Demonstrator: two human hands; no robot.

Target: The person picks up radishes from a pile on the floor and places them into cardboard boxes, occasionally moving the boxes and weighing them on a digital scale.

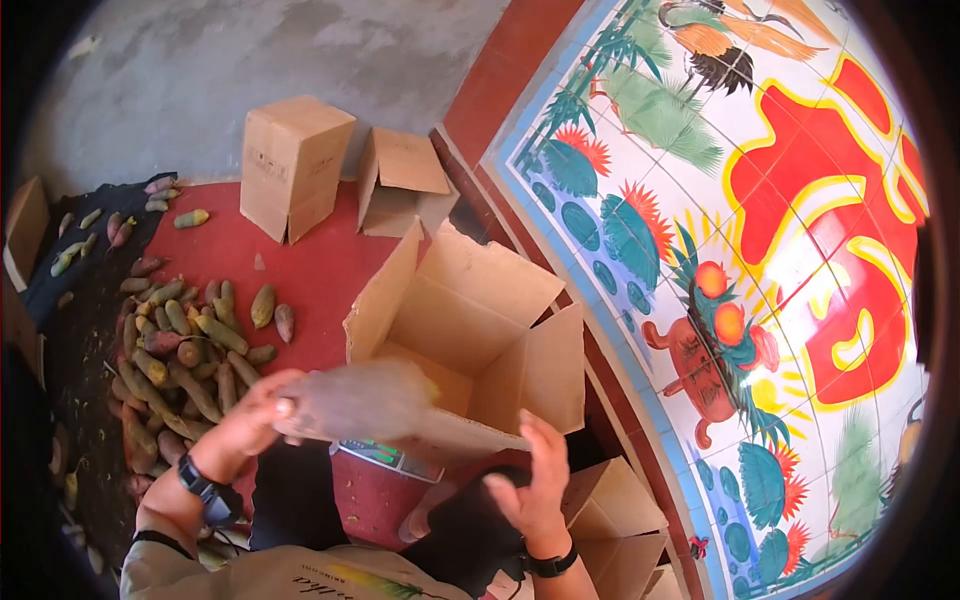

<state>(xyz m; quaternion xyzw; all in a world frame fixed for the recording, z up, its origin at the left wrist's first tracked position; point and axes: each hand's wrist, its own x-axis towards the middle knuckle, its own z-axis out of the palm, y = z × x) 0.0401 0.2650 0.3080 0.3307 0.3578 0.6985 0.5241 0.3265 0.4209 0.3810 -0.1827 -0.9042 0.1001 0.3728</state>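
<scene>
My left hand is closed round one end of a large purplish root vegetable, which is blurred and held level over the near edge of an open cardboard box. The box's flaps are spread and its visible inside shows bare cardboard. At the box's near right flap, my right hand is raised with its fingers apart and nothing in it. Partly hidden below the vegetable is a scale with a green display.
A heap of root vegetables lies on the red floor covering at the left. Behind the open box stand a closed carton and a smaller open one. More cardboard is at the lower right, beside a painted tile wall.
</scene>
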